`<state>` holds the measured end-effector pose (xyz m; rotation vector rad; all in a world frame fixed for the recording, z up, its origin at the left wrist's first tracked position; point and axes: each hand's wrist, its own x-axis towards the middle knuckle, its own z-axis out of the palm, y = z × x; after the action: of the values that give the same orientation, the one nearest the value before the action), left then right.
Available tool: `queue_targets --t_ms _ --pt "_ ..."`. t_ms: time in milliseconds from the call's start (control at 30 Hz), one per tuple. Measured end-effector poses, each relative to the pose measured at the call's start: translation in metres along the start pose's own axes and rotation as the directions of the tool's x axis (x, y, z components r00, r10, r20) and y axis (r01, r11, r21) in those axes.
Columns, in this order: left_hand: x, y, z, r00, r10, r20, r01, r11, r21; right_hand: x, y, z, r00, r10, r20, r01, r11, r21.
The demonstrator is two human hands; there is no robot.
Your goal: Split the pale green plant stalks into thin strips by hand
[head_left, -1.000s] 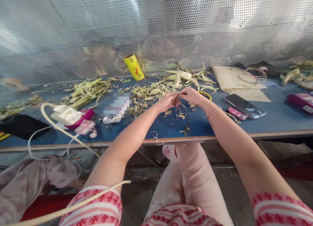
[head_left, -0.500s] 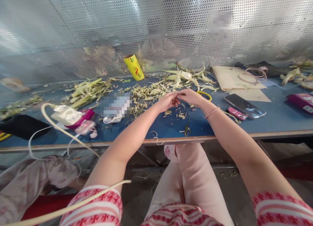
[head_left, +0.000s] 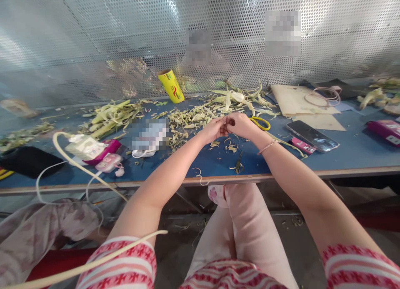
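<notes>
My left hand (head_left: 215,129) and my right hand (head_left: 237,124) meet above the front half of the blue table. Left fingers are curled, palm side partly turned up, their tips against the right fingertips. The right hand is bent down at the wrist and pinched. Anything between the fingertips is too small or hidden to name. Yellow loops (head_left: 260,123), like scissor handles, show just behind the right wrist; whether that hand touches them I cannot tell. Pale dry leaf scraps (head_left: 231,148) lie below the hands, and a heap of shredded leaf pieces (head_left: 190,119) lies behind them.
A yellow printed tube (head_left: 171,86) leans near the perforated metal screen (head_left: 237,38). To the right are a phone (head_left: 312,135) and tan paper (head_left: 300,101). At left lie a stalk pile (head_left: 112,114), a cabled power bank-like item (head_left: 84,147) and a black pouch (head_left: 29,160).
My right fingers have curled in more and the right wrist has shifted slightly left. More of the yellow loops shows. My left hand stays almost in place.
</notes>
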<state>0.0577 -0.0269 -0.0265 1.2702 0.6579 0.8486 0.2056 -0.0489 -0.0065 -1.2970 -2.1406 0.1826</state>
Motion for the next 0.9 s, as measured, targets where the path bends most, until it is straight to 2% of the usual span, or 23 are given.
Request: queue_targets --t_ms 233,400,500,633,767,833,900 --pt "0.000 -0.001 0.002 0.999 0.045 -0.024 -0.044 0.998 0.041 -0.002 -0.006 0.002 0.999 -0.047 -0.014 0.043 0.982 -0.184" --pt "-0.001 -0.002 0.003 0.997 0.049 -0.054 -0.044 0.995 0.092 -0.002 -0.012 0.003 1.000 0.014 0.018 -0.010 0.981 -0.194" --pt "0.000 -0.003 0.002 0.997 0.055 -0.048 -0.050 0.993 0.105 0.001 -0.009 0.002 0.994 0.093 0.048 -0.088 0.992 -0.092" --pt "-0.001 -0.001 0.000 0.997 0.070 -0.035 -0.067 0.993 0.097 0.004 -0.003 -0.007 0.979 0.171 0.114 -0.186 0.973 0.136" --pt "-0.003 0.003 0.001 0.995 0.094 -0.021 -0.091 0.989 0.117 0.006 0.001 -0.014 0.937 0.325 0.126 -0.347 0.827 0.442" --pt "-0.004 0.004 0.001 0.994 0.106 -0.007 -0.104 0.986 0.133 0.007 0.003 -0.014 0.924 0.350 0.152 -0.378 0.782 0.495" --pt "-0.005 0.004 0.001 0.993 0.116 0.013 -0.116 0.982 0.147 0.008 0.004 -0.012 0.917 0.362 0.171 -0.397 0.776 0.491"
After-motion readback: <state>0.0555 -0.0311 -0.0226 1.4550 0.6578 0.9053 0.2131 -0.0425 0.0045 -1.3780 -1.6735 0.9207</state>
